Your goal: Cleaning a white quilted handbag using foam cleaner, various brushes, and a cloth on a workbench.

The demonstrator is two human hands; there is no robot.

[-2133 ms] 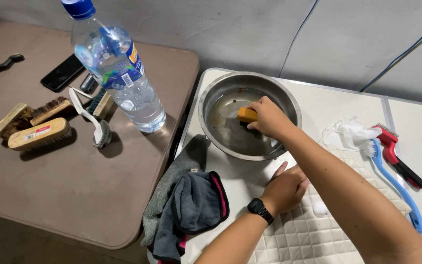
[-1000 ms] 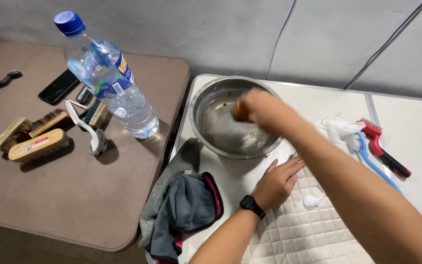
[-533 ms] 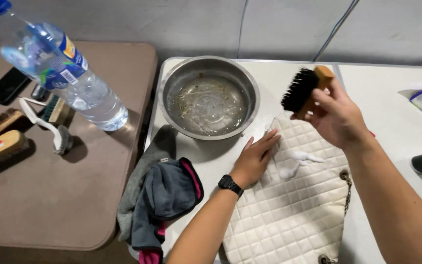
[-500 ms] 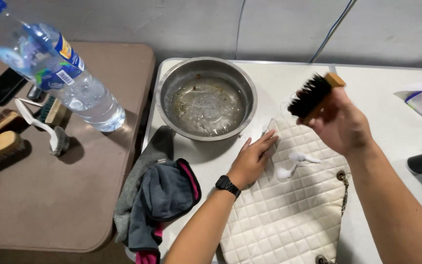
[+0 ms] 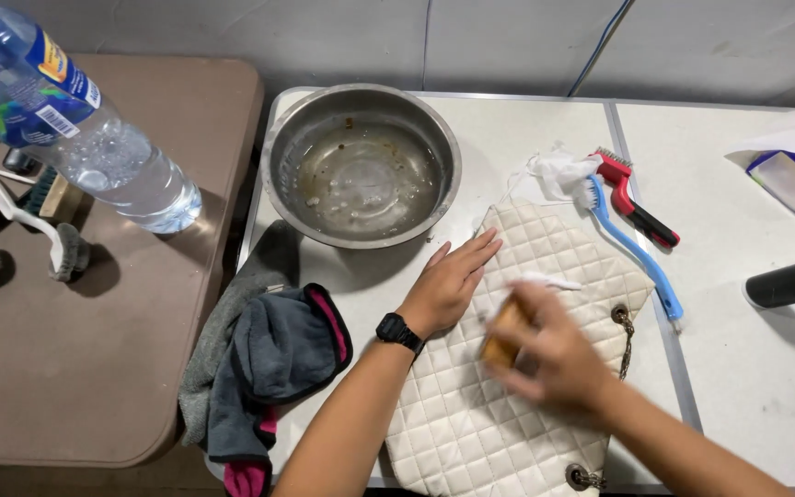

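Head view of a bag-cleaning bench. A white quilted bag point(image 5: 517, 368) lies flat on the white table point(image 5: 747, 368), its top edge just below a steel bowl point(image 5: 361, 166). The left hand point(image 5: 448, 285) rests open, palm down, on the bag's upper left corner, pinning it. The right hand point(image 5: 554, 364) is closed around a wooden-backed brush point(image 5: 501, 336), pressed bristles-down on the middle of the bag; hand and brush are motion-blurred, which suggests scrubbing is in progress.

Progress, as judged: the bowl holds only a shallow film of cloudy liquid with specks. A streak of white foam point(image 5: 540, 281) sits on the bag just above the brush, so cleaner is on the surface and not yet worked in or wiped off. The lower half of the bag shows no foam; whether it is cleaned cannot be told. Wiping appears to remain: the grey and pink cloth point(image 5: 273, 368) lies bunched at the table's left edge, untouched.

Not in hand: a blue brush point(image 5: 637, 253) and a red brush point(image 5: 641, 198) to the right of the bag, a black and white can point(image 5: 793, 283) on its side further right, and a water bottle point(image 5: 75, 129) on the brown table point(image 5: 75, 368).
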